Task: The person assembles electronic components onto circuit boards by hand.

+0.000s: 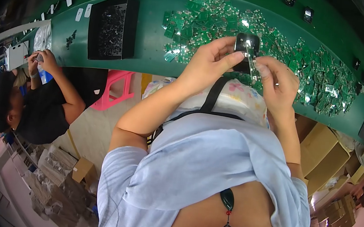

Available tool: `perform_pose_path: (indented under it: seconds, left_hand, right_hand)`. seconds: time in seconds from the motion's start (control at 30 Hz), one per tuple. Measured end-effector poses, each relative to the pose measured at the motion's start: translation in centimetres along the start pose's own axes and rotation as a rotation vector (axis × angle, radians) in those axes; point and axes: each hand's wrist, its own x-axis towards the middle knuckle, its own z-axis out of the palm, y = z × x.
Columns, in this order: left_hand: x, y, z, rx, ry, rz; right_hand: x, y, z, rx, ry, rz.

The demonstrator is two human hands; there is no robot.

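Note:
My left hand grips a small black plastic housing with a shiny face, held over the near edge of the green bench. Thumb and fingers of my right hand pinch a small green circuit board with silvery parts. One end of that board lies against the housing, close to my left thumb. Whether it sits inside the housing, I cannot tell. Beyond and around both hands spreads a large heap of loose green circuit boards.
Left of the heap, a black tray holds many small dark parts. White pieces and a dark cluster lie farther left. A co-worker handles something small at the left. Cardboard boxes stand right; a pink stool stands left.

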Motion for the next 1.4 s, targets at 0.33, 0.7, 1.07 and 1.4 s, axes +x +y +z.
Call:
perform_pose_path:
  seconds: [0.33,0.7,1.07,1.4]
  left_hand:
    - [1.2,0.2,-0.5,0.062,0.049,-0.014]
    - [2.2,-0.9,-0.2,0.064,0.087,0.121]
    - [3.8,-1.2,-0.1,0.051,0.097,0.179]
    - [12.2,-4.0,-2.2,0.351,0.047,0.126]
  right_hand:
    - [2.7,0.4,-0.6,-0.265,-0.032,-0.174]
    - [3.2,1.6,0.3,-0.301,-0.144,-0.285]
    - [2.9,3.1,1.4,-0.286,-0.119,-0.214]
    - [3.2,8.5,4.5,0.382,-0.133,0.63]
